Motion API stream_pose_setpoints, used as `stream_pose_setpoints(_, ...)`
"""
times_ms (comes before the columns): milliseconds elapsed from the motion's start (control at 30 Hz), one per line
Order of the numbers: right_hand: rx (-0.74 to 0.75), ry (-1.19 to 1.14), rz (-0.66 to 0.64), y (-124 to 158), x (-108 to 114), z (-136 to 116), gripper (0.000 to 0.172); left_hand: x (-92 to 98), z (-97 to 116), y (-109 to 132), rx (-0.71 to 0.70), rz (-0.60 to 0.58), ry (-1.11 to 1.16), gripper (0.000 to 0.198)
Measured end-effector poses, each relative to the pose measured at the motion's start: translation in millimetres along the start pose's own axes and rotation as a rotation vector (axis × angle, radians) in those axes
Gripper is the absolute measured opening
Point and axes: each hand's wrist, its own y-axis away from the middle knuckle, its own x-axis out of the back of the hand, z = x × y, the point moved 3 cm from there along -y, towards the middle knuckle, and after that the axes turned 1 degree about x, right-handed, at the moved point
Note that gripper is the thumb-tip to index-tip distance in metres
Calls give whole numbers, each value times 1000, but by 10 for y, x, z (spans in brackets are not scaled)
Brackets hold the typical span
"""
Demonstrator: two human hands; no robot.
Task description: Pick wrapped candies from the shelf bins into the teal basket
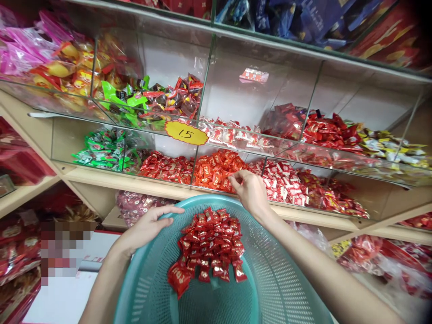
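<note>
A teal plastic basket (280, 252) with perforated walls is tilted toward the shelf. Inside it lies a heap of red wrapped candies (212, 243). My left hand (153, 225) grips the basket's left rim, thumb inside and index finger stretched along the edge. Above the far rim, my right hand (251, 191) is at the front of a compartment of orange-red wrapped candies (216, 164). Its thumb and index finger are pinched together against these candies; whether one is between the fingertips I cannot make out.
Glass dividers split the shelf into bins: green-wrapped candies (104, 146), darker red candies (165, 166) and red-and-white candies (281, 180). A yellow price tag (186, 132) marked 15 hangs above. A wooden shelf edge (135, 183) runs behind the basket. Bagged goods (141, 207) sit below.
</note>
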Motion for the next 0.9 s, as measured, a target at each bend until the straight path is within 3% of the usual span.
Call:
stream_pose_setpoints(67, 69, -108, -33, 178, 83, -149, 21, -6, 4, -5, 0, -7, 10, 42)
stream_pose_setpoints(167, 130, -247, -190, 527, 54, -398, 19, -13, 4, -13, -17, -10, -4, 42)
stream_pose_setpoints(367, 249, -329, -517, 1117, -435, -701, 14, -27, 7, 19, -10, 10, -9, 43)
stream_pose_setpoints(600, 284, -385, -614, 1468, -931, -694, 8, -20, -16, 17, -18, 18, -5, 42)
stream_pose_setpoints(900, 148, -312, -711, 1633, -1040, -607, 4, 1, -17, -8, -46, -17, -60, 42)
